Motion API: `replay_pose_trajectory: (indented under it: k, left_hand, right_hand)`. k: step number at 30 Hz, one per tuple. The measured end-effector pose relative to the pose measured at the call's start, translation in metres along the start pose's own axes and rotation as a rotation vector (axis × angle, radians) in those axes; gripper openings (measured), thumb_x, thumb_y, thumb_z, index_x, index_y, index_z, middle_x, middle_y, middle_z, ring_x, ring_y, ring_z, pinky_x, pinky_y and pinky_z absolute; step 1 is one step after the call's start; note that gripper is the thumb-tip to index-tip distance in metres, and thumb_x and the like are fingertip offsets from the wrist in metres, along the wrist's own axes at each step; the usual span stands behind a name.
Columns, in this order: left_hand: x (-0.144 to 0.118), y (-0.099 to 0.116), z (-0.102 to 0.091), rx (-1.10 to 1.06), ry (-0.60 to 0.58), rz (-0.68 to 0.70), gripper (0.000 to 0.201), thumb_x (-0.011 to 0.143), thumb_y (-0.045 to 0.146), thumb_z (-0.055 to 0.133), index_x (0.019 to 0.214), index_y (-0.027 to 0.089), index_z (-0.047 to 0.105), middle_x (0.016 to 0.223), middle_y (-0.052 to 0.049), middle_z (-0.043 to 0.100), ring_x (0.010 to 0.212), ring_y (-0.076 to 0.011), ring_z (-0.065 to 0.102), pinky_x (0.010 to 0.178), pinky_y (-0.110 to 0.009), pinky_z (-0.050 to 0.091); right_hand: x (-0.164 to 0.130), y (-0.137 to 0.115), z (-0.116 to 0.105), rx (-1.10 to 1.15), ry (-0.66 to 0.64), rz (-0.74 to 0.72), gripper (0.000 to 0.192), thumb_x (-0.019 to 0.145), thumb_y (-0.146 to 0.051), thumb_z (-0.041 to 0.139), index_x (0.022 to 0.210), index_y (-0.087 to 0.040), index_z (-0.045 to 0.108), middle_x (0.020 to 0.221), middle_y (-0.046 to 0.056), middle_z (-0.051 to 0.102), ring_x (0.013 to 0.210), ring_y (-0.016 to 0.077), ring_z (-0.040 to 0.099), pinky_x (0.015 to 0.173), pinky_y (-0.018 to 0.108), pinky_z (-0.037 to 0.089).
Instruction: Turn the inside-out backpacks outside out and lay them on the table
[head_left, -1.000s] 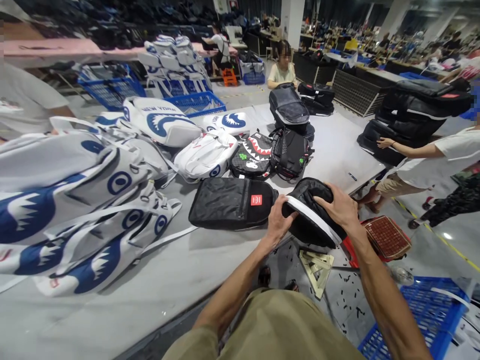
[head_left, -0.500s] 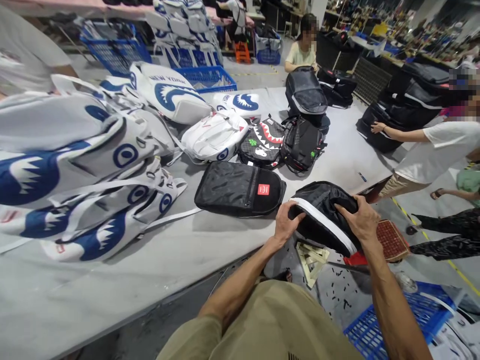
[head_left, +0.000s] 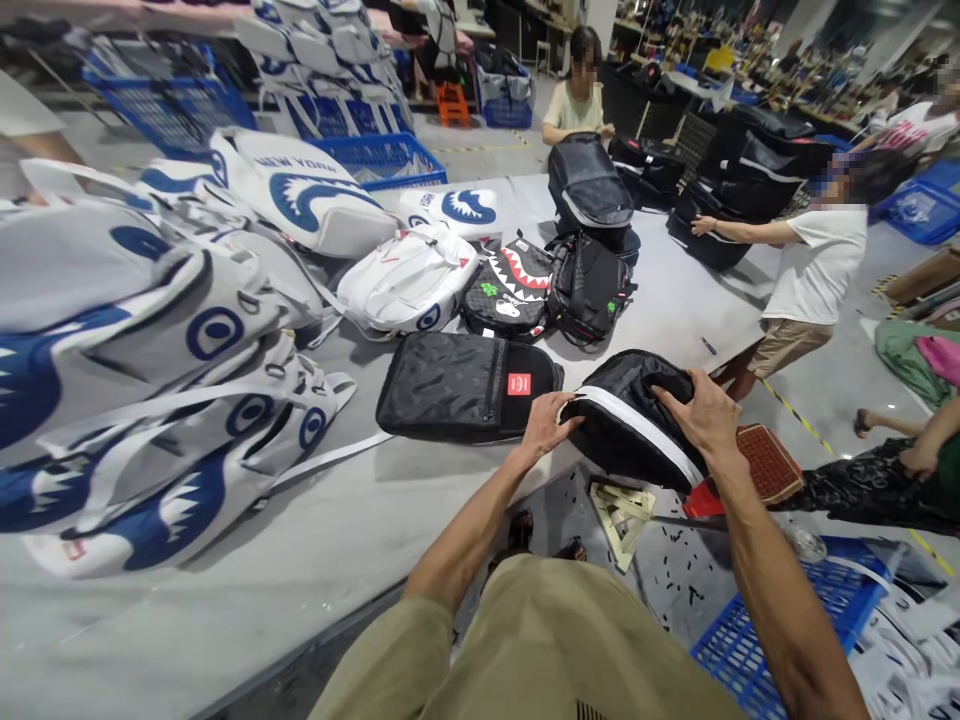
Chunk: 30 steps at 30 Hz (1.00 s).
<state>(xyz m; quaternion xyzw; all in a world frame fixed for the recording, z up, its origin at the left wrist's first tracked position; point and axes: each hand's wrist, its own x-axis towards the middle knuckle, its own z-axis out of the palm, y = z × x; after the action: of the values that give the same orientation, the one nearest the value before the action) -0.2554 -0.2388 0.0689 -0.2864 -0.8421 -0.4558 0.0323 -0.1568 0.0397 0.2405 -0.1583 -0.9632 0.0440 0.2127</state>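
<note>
While gripped, backpack (head_left: pixel 637 420) overhangs table (head_left: pixel 360 520).

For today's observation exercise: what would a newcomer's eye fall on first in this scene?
First, the pile of white backpacks with blue shark mouths heaped on the left of the grey table. Next, at the table's near edge, the left hand and right hand grip a black backpack with a white stripe. Beside it lies a flat black backpack with a red label.
</note>
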Motion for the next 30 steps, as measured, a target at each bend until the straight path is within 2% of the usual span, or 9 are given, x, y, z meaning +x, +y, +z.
replay_pose_trajectory:
  k: [6,9,14,16,19,22,24,27,30]
  left_hand:
    - [0.001,0.051,0.003,-0.162,0.149,-0.057,0.062,0.082,0.045,0.096,0.131,0.023,0.066,0.134,-0.011,0.072,0.128,-0.0294,0.067,0.112,-0.047,0.056]
    - [0.013,0.087,-0.004,-0.08,0.101,0.005,0.057,0.086,0.051,0.094,0.128,0.023,0.067,0.123,-0.009,0.075,0.118,-0.0291,0.071,0.104,-0.044,0.059]
    - [0.018,0.113,-0.003,0.308,-0.354,0.381,0.025,0.11,0.037,0.062,0.125,0.02,0.071,0.091,-0.009,0.077,0.086,-0.0277,0.073,0.081,-0.041,0.056]
    - [-0.005,0.1,-0.002,0.362,-0.574,0.603,0.029,0.108,0.019,0.054,0.134,0.017,0.068,0.088,-0.01,0.077,0.083,-0.0274,0.072,0.08,-0.042,0.055]
    - [-0.059,0.059,-0.011,0.414,-0.798,0.844,0.048,0.102,0.006,0.05,0.149,0.012,0.058,0.089,-0.01,0.078,0.081,-0.0267,0.071,0.081,-0.042,0.056]
    - [-0.099,0.015,-0.027,0.545,-0.857,0.765,0.049,0.103,0.002,0.042,0.148,0.011,0.059,0.092,-0.011,0.078,0.081,-0.0259,0.071,0.081,-0.04,0.056]
    - [-0.105,0.001,-0.036,0.584,-0.893,0.649,0.052,0.103,0.001,0.037,0.149,0.014,0.06,0.097,-0.012,0.078,0.087,-0.0262,0.072,0.086,-0.04,0.057]
    - [-0.091,0.009,-0.041,0.532,-0.92,0.453,0.057,0.104,0.002,0.037,0.153,0.019,0.06,0.106,-0.013,0.079,0.103,-0.0275,0.074,0.103,-0.041,0.055]
    - [-0.062,0.04,-0.04,0.417,-0.983,0.319,0.049,0.105,0.018,0.056,0.154,0.022,0.063,0.111,-0.014,0.081,0.11,-0.0311,0.075,0.105,-0.043,0.056]
  right_hand:
    - [0.016,-0.015,-0.001,-0.14,-0.077,0.072,0.055,0.106,-0.075,0.059,0.12,-0.022,0.07,0.101,0.011,0.081,0.092,0.0291,0.074,0.069,0.034,0.026]
    - [0.016,-0.026,0.003,-0.188,-0.085,0.072,0.055,0.111,-0.071,0.052,0.122,-0.019,0.067,0.107,0.014,0.08,0.094,0.0288,0.073,0.069,0.034,0.026]
    - [0.031,-0.039,0.013,-0.248,-0.097,0.133,0.06,0.114,-0.072,0.044,0.123,-0.016,0.065,0.112,0.018,0.077,0.098,0.0301,0.072,0.07,0.035,0.029]
    - [0.049,-0.032,0.02,-0.26,-0.104,0.146,0.061,0.114,-0.072,0.043,0.124,-0.016,0.065,0.112,0.018,0.077,0.098,0.0298,0.072,0.071,0.035,0.028]
    - [0.083,-0.013,0.032,-0.261,-0.121,0.125,0.058,0.115,-0.069,0.044,0.124,-0.016,0.065,0.114,0.017,0.077,0.097,0.028,0.07,0.071,0.036,0.025]
    - [0.113,-0.002,0.045,-0.235,-0.16,0.01,0.056,0.115,-0.068,0.047,0.125,-0.017,0.067,0.117,0.016,0.077,0.101,0.0278,0.068,0.071,0.035,0.022]
    - [0.125,-0.006,0.052,-0.205,-0.173,-0.06,0.058,0.116,-0.068,0.044,0.125,-0.017,0.068,0.117,0.016,0.077,0.103,0.0281,0.067,0.072,0.035,0.022]
    - [0.128,-0.023,0.057,-0.148,-0.151,-0.064,0.062,0.115,-0.071,0.042,0.126,-0.016,0.068,0.118,0.017,0.076,0.102,0.0286,0.066,0.075,0.034,0.025]
    - [0.118,-0.04,0.056,-0.045,-0.124,-0.051,0.063,0.111,-0.073,0.052,0.131,-0.016,0.068,0.122,0.017,0.076,0.106,0.0298,0.065,0.082,0.035,0.035]
